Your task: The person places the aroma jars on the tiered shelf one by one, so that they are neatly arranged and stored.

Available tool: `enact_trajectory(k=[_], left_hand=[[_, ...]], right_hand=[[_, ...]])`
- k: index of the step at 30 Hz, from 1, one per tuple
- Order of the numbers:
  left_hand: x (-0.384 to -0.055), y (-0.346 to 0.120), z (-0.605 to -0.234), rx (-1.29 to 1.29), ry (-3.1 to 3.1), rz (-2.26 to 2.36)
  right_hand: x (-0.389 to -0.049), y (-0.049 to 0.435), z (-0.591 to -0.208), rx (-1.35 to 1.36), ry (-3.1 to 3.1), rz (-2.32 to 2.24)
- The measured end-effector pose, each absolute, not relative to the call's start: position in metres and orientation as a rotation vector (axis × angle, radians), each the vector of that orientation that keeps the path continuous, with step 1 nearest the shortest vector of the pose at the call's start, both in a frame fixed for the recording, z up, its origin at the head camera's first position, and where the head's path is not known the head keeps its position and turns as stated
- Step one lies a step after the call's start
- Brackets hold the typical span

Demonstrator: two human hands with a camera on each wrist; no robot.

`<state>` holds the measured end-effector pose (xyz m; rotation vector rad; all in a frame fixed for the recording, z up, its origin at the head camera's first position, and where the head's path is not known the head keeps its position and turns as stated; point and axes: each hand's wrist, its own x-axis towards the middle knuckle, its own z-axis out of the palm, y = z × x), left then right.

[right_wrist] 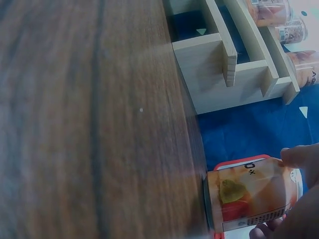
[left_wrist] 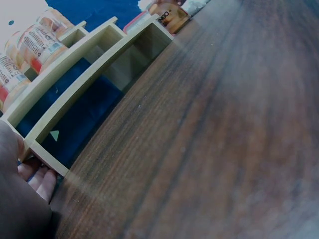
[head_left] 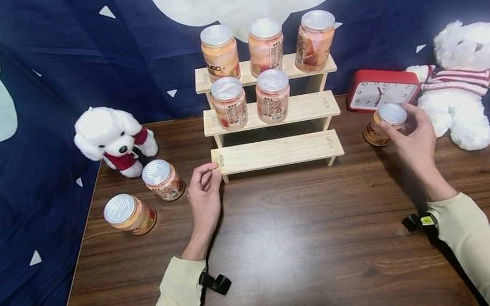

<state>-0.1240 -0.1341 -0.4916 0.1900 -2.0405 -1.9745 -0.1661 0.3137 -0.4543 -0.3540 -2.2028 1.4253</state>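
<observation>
A three-tier wooden display stand [head_left: 277, 153] stands at the back middle of the table. Two rows of canned fruit jars with silver lids sit on its upper tiers, among them a front jar [head_left: 273, 96] and a back jar [head_left: 315, 41]. My left hand [head_left: 205, 195] grips the left end of the lowest tier, fingers bent by its side panel [left_wrist: 50, 158]. On the right, my right hand [head_left: 415, 139] holds a canned fruit jar [right_wrist: 251, 194] near its lid, thumb and fingers on opposite sides. That jar is upright, at or close to the tabletop.
Two more jars, a nearer one [head_left: 130, 215] and a farther one [head_left: 163, 180], stand left of my left hand. Behind them sits a white toy dog [head_left: 106, 133]. A red alarm clock [head_left: 381, 89] and a white teddy bear [head_left: 459, 82] are behind the right hand.
</observation>
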Motion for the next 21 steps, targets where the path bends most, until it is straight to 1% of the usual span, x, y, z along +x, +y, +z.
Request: enact_trajectory(k=[21], left_hand=[[-0.1244,-0.1339,-0.4925,0.168,-2.028,-1.971]], right_hand=[[-0.1674,0.3113,-0.4521,-0.451,-2.201,1.457]])
